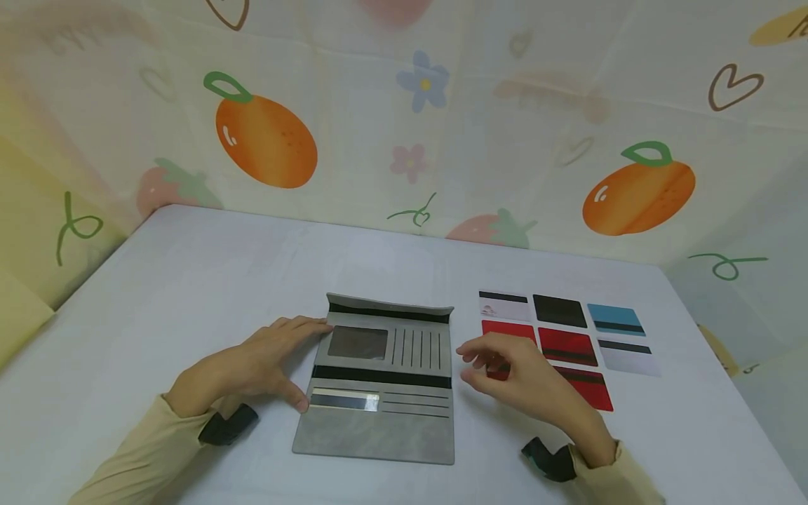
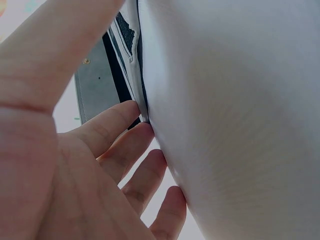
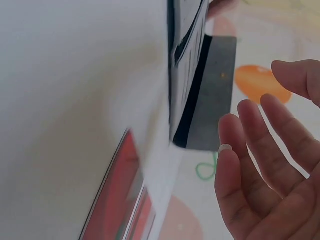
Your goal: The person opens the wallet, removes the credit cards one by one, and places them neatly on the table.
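Observation:
A grey wallet [image 1: 372,440] lies unfolded on the table, its top flap [image 1: 391,306] raised. It has a dark window [image 1: 358,343], rows of card slits, and a pale, dark-striped strip [image 1: 344,400] at lower left. My left hand [image 1: 252,368] touches the wallet's left edge with thumb and forefinger spread apart; in the left wrist view its fingers [image 2: 111,129] meet the edge. Just right of the wallet, my right hand [image 1: 520,375] is raised with loosely bent fingers and nothing between them. It partly hides a red card [image 1: 508,330].
Right of the wallet, cards lie in rows: a white one [image 1: 505,307], a black one [image 1: 559,311], a blue one [image 1: 615,319], another white one [image 1: 628,359] and several red ones [image 1: 568,346]. A fruit-patterned curtain [image 1: 353,140] hangs behind the white table [image 1: 189,280].

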Demonstrator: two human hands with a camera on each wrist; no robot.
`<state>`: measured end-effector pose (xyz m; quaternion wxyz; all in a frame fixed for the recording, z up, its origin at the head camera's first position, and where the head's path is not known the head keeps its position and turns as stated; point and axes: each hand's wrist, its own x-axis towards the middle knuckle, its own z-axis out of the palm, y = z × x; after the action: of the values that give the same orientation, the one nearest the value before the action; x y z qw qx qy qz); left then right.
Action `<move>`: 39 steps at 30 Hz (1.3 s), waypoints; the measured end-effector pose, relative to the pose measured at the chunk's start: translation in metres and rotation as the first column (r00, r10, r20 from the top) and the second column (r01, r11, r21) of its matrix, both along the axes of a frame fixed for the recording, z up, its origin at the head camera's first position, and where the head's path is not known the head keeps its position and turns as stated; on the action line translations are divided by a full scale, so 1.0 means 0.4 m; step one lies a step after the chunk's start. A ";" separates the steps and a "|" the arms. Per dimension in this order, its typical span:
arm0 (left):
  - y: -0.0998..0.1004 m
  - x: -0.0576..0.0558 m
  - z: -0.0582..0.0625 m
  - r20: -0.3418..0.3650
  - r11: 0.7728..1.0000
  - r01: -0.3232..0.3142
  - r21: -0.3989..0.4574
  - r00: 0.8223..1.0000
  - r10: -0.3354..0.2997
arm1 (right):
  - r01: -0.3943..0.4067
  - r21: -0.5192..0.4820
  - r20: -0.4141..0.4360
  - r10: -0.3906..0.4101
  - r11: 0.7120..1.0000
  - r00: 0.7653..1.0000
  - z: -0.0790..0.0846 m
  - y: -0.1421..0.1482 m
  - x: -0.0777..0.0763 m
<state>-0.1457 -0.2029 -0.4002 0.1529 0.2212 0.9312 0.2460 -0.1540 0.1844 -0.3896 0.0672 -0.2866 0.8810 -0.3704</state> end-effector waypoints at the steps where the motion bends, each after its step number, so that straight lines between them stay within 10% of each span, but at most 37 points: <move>1: 0.000 0.000 0.000 -0.001 1.000 0.000 0.000 1.000 0.000 | -0.009 -0.002 0.004 0.009 1.000 1.000 0.001 -0.007 -0.001; 39: -0.003 0.000 -0.006 -0.020 1.000 0.001 0.007 1.000 -0.001 | -0.222 0.111 0.094 0.212 0.969 0.973 -0.020 -0.220 0.023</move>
<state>-0.1457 -0.2040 -0.4025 0.1428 0.2246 0.9317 0.2471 -0.1450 0.0965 -0.3975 0.1606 -0.3614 0.8616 -0.3182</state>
